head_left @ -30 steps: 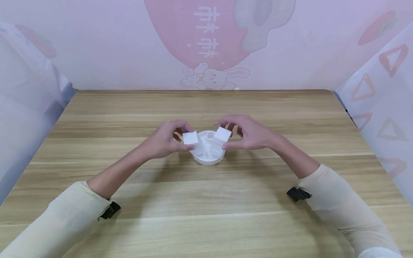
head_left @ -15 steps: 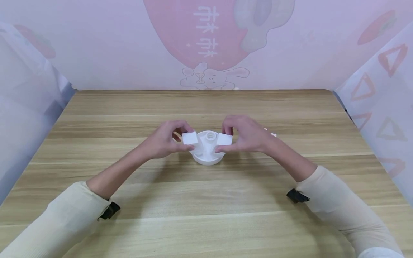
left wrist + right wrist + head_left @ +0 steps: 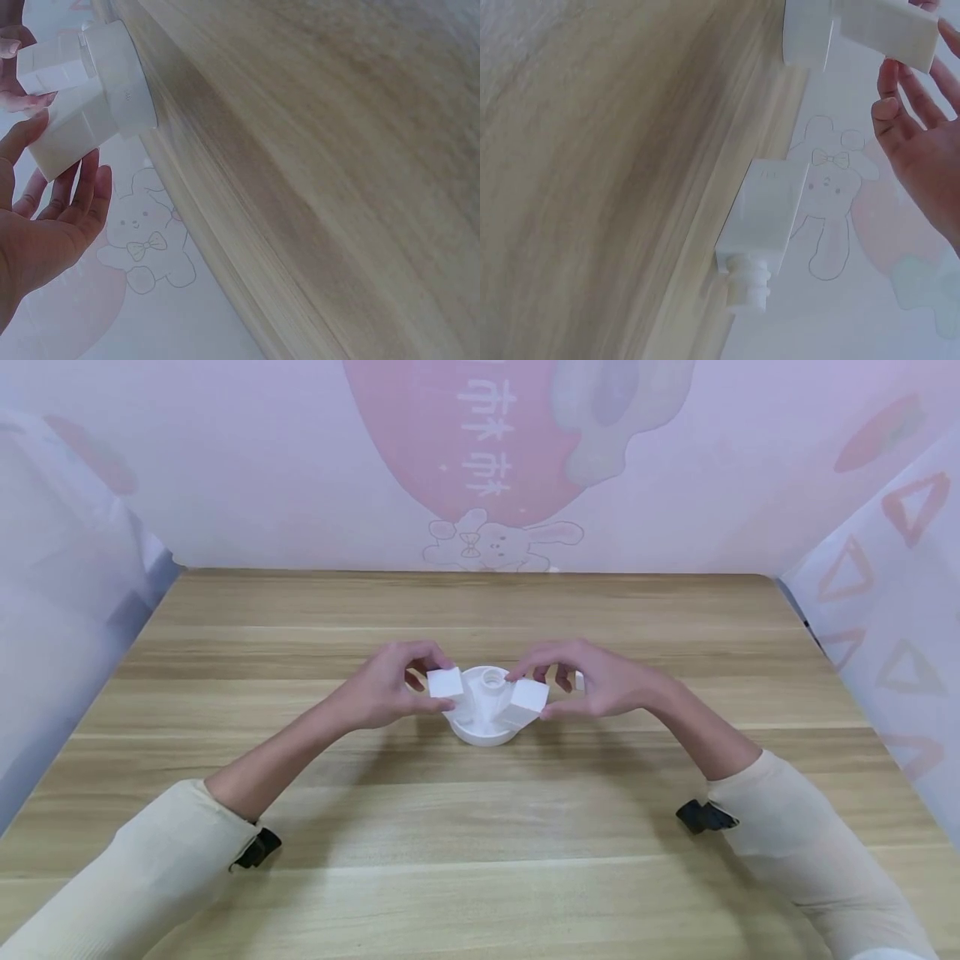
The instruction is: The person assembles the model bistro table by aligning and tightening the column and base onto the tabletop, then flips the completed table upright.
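On the table, a round white base point(image 3: 483, 737) with a raised threaded socket point(image 3: 493, 678) carries two white rectangular blocks. My left hand point(image 3: 393, 689) pinches the left block point(image 3: 446, 682) between thumb and fingers. The right block point(image 3: 527, 697) leans outward and is turned at an angle, with my right hand point(image 3: 600, 681) pinching its upper part. In the left wrist view both blocks meet the base point(image 3: 124, 79) side by side. How their lower ends join it is hidden.
A third white block point(image 3: 761, 214) with a threaded end lies on the wooden table point(image 3: 480, 827), mostly hidden behind my right hand in the head view. A printed sheet point(image 3: 285, 468) rises behind the table's far edge.
The right block has turned, and its top has moved slightly right and nearer. My right hand has shifted its fingers around it and moved a little right. My left hand stays put.
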`<state>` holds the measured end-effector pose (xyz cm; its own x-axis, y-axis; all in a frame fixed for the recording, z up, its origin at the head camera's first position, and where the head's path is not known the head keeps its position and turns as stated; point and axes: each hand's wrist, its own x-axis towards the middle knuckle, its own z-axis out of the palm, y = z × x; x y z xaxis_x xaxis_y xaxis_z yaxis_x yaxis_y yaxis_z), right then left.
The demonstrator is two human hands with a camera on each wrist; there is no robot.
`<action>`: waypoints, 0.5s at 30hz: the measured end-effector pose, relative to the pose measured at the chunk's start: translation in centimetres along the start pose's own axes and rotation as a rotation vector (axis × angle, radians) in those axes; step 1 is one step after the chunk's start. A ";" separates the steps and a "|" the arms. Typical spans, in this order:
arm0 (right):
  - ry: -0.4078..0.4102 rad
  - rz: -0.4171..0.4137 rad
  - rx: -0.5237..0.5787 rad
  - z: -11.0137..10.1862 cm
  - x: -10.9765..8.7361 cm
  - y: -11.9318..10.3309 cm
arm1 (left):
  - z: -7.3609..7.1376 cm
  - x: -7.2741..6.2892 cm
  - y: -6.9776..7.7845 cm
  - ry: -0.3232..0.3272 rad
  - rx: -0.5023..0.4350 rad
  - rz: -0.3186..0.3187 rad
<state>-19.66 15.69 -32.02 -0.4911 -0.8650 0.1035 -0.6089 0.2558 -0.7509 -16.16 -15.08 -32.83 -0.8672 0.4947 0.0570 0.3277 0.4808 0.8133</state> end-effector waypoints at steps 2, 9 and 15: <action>-0.005 -0.008 0.012 -0.1 -0.2 0.1 | 0.0 0.0 0.1 -0.002 0.002 0.001; 0.066 0.039 -0.026 0.4 0.1 -0.4 | -0.1 0.1 0.2 -0.005 0.006 0.000; 0.176 0.067 -0.219 1.9 1.0 -1.3 | 0.0 0.0 0.0 -0.004 0.001 0.003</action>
<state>-18.18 13.71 -32.21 -0.6236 -0.7596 0.1845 -0.6822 0.4135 -0.6030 -16.18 -15.08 -32.77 -0.8650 0.4986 0.0572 0.3307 0.4804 0.8123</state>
